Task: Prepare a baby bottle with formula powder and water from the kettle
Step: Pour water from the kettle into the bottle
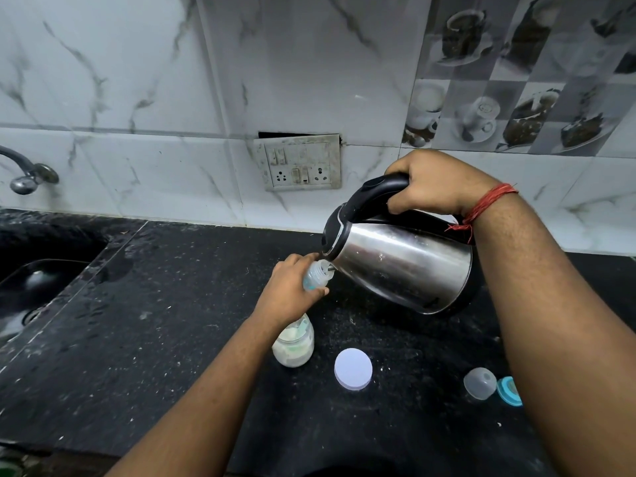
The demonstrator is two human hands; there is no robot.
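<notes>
My left hand (290, 290) grips a clear baby bottle (318, 274) and tilts its open mouth toward the kettle. My right hand (437, 182) holds the black handle of a steel kettle (402, 265), tipped so its spout touches the bottle's mouth. An open jar of pale formula powder (294, 344) stands on the black counter (155, 339) just below my left wrist. Its white lid (353, 369) lies flat to the right. The bottle's clear cap (479, 383) and blue teat ring (509, 390) lie near my right forearm, the ring partly hidden by it.
A dark sink (41, 280) is set into the counter at the left, with a metal tap (24, 170) on the marble wall above it. A switch and socket plate (299, 163) sits on the wall behind the kettle.
</notes>
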